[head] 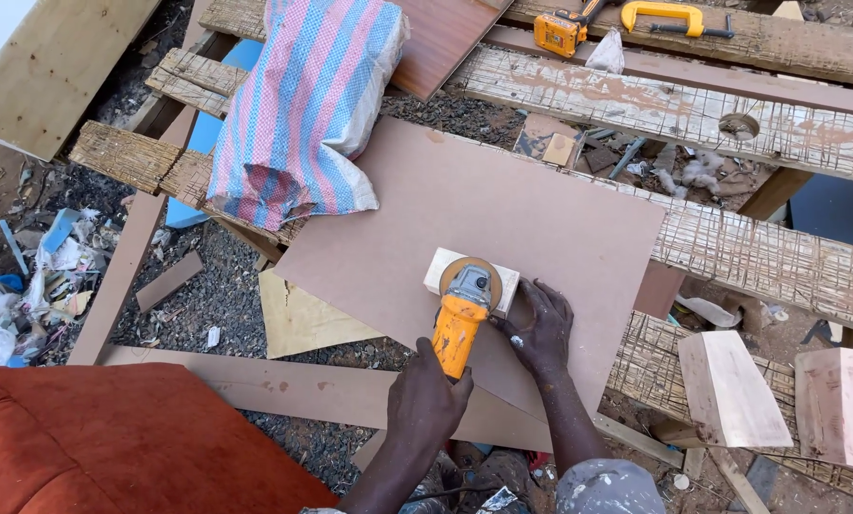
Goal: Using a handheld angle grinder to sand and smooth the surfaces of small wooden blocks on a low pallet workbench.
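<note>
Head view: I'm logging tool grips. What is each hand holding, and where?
Left hand grips the orange angle grinder by its rear body; right hand presses the small wooden block at its edge.

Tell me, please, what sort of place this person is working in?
Probably an outdoor carpentry yard: rough plank benches over gravel, a yellow angle grinder on a small wood block, and offcuts lying about.

Block (442, 267) mostly hidden under grinder (460, 319) disc; only L and R ends show. Left hand (424, 405) wraps grinder's rear, so grip & switch unseen; cable not traceable. Right hand (540, 328) palm-down, contact w/ block edge can't tell. Both arms cut off at bottom edge. Clamp (672, 16) & yellow drill (559, 31) cropped by top edge. Sack (303, 109) covers planks beneath; contents unseen. Orange cushion (122, 438) cut off bottom-left.
</note>
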